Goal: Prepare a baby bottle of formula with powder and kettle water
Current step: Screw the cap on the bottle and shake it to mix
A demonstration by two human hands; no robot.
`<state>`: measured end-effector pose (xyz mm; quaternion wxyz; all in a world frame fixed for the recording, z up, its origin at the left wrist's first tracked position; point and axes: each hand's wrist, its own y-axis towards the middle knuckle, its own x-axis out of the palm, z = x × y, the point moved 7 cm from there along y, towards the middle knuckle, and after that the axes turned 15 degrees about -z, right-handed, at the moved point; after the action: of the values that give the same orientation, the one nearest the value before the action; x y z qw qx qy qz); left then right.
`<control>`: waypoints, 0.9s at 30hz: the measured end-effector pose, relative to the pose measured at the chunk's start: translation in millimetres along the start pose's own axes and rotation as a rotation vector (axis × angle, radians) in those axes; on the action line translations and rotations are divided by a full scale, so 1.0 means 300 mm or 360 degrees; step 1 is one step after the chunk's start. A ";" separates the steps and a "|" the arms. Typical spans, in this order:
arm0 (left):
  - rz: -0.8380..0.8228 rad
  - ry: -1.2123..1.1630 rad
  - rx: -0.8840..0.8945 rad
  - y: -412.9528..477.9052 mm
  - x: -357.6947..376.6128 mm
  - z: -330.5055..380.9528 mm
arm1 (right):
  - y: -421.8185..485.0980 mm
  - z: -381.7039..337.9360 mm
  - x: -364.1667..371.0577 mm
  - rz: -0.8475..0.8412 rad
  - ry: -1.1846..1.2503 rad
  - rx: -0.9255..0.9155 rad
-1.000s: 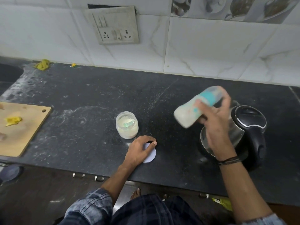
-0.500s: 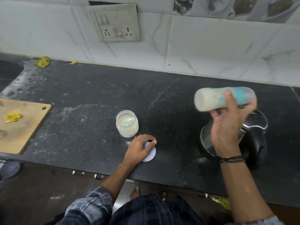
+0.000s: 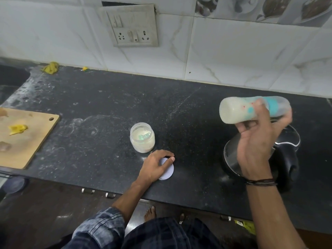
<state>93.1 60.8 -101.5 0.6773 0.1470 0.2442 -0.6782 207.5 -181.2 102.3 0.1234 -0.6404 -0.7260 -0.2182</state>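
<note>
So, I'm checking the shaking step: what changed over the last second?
The right hand, gripping the baby bottle throughout, swung it rightward and slightly up, from tilted to level above the kettle. The left hand stayed on the lid; the powder jar did not move.

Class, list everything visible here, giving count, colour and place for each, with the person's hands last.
baby bottle: one, milky white and teal, held sideways above kettle
kettle: one, black and steel, counter right
powder jar: one, clear, open, counter middle
lid: one, pale, counter front
cutting board: one, wooden, counter left
yellow scraps: three, one on board, two by wall
socket panel: one, white, wall
counter: one, black
left hand: one, rests on the lid
right hand: one, grips the baby bottle
</note>
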 end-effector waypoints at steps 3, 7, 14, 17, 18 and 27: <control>0.0000 0.0005 0.0023 0.001 0.000 -0.001 | -0.005 0.028 0.050 -0.0297 -0.0257 0.0153; -0.0003 0.0006 0.0027 0.000 -0.001 0.000 | -0.017 0.018 0.008 -0.0026 -0.0021 0.0045; -0.0006 -0.0003 0.0034 0.003 0.002 -0.007 | -0.015 0.029 0.026 -0.0108 -0.0109 0.0133; 0.0007 0.0006 0.0020 0.006 0.004 -0.006 | -0.017 0.035 0.001 0.0098 0.0068 0.0062; 0.0008 0.0007 0.0022 0.005 0.003 -0.006 | -0.016 0.049 0.019 0.0006 -0.0038 0.0134; -0.0001 0.0017 0.0016 0.004 0.005 -0.013 | -0.026 0.044 0.052 -0.0100 -0.0124 0.0086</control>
<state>93.7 61.7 -105.6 0.6750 0.1540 0.2446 -0.6788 198.9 -161.9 96.8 0.1055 -0.6216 -0.7557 -0.1772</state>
